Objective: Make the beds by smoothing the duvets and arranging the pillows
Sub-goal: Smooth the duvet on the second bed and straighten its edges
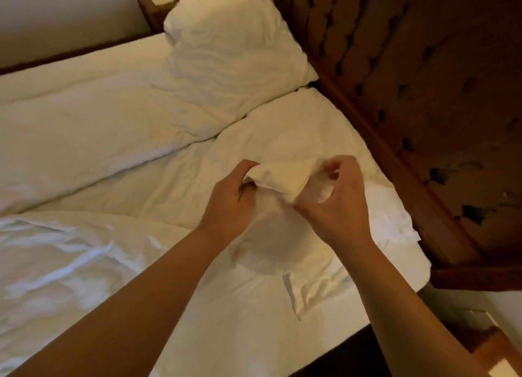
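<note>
At the far left there is a pale wall (56,17). Below it lies a white duvet (84,128), spread long and fairly smooth across the far bed. Nearer, at the left, a second duvet (62,263) lies bunched up with lots of wrinkles.

In the middle, two bare arms reach out from the near edge over the near bed. The left hand (228,204) has its fingers curled tight round a fold of white cloth (276,178). The cloth is lifted up a little above the sheet (240,334). It looks like the corner of a pillow or its cover, but I cannot tell which. Below the hands the same cloth hangs down in a soft round lump that rests on the sheet.

Far away, past the hands, a big white pillow (234,46) leans at the head of the far bed. It is puffy and creased, and its near corner touches the far duvet.

The right hand (336,195) is just beside the left one. Its fingers are curled too, and they pinch the other side of the same fold. The two hands are close together, with the cloth bunched between them.

At the right stands a dark wooden headboard (423,80) with carved holes in it. It runs along the right side of both beds.
</note>
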{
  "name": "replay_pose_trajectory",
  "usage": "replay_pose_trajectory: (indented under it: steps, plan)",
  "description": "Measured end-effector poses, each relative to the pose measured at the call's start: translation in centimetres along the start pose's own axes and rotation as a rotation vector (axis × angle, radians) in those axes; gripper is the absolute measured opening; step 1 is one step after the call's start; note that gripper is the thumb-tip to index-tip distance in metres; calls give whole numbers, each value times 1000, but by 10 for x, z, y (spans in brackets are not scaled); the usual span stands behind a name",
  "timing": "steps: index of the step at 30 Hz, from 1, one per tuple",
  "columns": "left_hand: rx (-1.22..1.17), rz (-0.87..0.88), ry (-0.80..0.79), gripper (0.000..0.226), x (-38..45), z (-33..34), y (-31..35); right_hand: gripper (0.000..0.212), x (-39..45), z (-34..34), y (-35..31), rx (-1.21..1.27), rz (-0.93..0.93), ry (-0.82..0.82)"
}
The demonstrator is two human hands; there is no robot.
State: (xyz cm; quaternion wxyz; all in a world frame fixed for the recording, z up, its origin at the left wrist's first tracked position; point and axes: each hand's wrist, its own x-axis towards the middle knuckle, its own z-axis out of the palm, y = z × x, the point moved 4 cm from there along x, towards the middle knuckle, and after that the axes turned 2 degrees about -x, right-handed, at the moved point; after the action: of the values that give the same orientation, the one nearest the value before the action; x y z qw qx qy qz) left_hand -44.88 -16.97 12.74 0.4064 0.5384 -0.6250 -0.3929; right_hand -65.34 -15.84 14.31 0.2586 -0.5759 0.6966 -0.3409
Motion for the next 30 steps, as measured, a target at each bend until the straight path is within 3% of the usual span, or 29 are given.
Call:
replay_pose_trajectory:
  steps: [2, 3, 6, 8, 10, 12, 14, 18, 20, 24, 25, 27, 30]
  plan:
    - [37, 43, -96, 25, 13, -2, 8, 91, 12, 3, -19, -196, -218, 67]
    - [49, 60, -126, 26, 19, -3, 11, 85, 22, 10, -22, -242, -291, 6]
    - [72, 78, -105, 18, 40, -17, 17, 17, 52, 22, -20, -96, -257, -190]
    - [120, 77, -73, 26, 55, -26, 12, 27, 71, 20, -9, 109, -148, -100]
    - [233, 3, -118, 38, 73, -29, -8, 15, 95, 16, -5, 198, -122, -5]
    - [440, -102, -186, 32, 91, -23, -37, 16, 123, 17, 8, 220, -88, 51]
    - [517, -198, -97, 13, 109, -22, -59, 18, 152, 19, 23, 244, -32, 125]
    - [359, -269, 194, 19, 164, -19, -67, 22, 216, 18, 52, 233, 126, 201]
    - [308, -272, 131, 2, 204, -2, -69, 27, 256, 19, 60, 211, 165, 198]
    - [384, -449, -203, 73, 259, 43, -108, 38, 338, 36, 67, 192, 184, 89]
    - [457, -480, -270, 72, 269, 53, -123, 41, 356, 43, 67, 181, 179, 54]
    - [621, -484, -327, 45, 291, 64, -152, 46, 390, 58, 69, 156, 180, 1]
    - [720, -445, -164, 32, 334, 53, -168, 42, 431, 79, 81, 83, 213, -17]
